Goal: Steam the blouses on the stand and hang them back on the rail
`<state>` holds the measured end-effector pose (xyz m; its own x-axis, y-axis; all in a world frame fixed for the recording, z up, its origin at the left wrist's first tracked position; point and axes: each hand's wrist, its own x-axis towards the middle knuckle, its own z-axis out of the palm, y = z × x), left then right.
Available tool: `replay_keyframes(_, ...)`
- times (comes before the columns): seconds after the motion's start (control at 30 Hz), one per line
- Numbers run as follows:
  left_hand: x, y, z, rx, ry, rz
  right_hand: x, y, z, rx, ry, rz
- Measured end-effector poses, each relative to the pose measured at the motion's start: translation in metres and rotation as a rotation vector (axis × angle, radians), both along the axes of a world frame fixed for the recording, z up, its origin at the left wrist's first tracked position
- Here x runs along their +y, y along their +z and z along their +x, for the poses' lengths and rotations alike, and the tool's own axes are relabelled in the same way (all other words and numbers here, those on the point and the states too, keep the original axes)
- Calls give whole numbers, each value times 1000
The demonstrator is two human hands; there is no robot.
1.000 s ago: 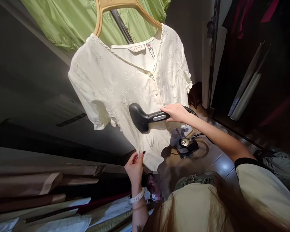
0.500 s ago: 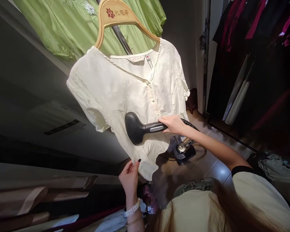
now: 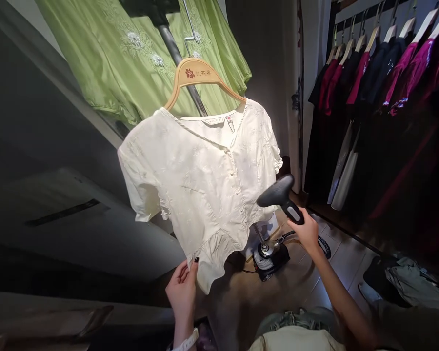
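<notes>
A cream short-sleeved blouse with a V-neck and small buttons hangs from a wooden hanger. My left hand pinches the blouse's ruffled hem at its lower left corner, pulling it a little outward. My right hand is wrapped round the handle of a black garment steamer head. That head is just off the blouse's right side, below the sleeve. Below it, the steamer base stands on the floor with a pole and a dark hose.
Behind the blouse hangs a green garment with white floral trim, by a dark pole. Dark and magenta clothes hang on a rack at right. Folded fabric lies at lower right.
My right hand has moved the steamer head from the blouse's front to the right, off the cloth. My left hand keeps its pinch on the hem. The view has shifted upward.
</notes>
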<state>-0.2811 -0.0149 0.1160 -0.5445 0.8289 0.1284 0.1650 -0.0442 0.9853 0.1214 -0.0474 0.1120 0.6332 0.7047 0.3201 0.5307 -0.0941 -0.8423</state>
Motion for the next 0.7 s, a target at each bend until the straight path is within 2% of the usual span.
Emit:
replay_keyframes(0.1, 13, 0, 9, 10, -26, 26, -21, -31, 16, 118, -197, -97)
replay_keyframes(0.2, 25, 8, 23, 22, -31, 70, -40, -55, 30, 225, -310, -103)
replay_keyframes(0.27, 33, 19, 31, 46, -27, 159, -51, -68, 37, 323, -366, -70)
replay_keyframes(0.37, 45, 48, 41, 117, 38, 377, -63, -83, 44, 497, -410, -38)
replay_keyframes(0.47, 59, 87, 52, 184, 139, 568, -67, -91, 45, 655, -389, 45)
replay_keyframes(0.57, 73, 116, 69, 132, 95, 632, -60, -92, 44, 749, -334, 158)
replay_keyframes(0.63, 81, 123, 84, 59, -18, 586, -52, -90, 44, 760, -301, 193)
replay_keyframes(0.7, 87, 119, 100, 15, -123, 488, -44, -85, 46, 732, -281, 199)
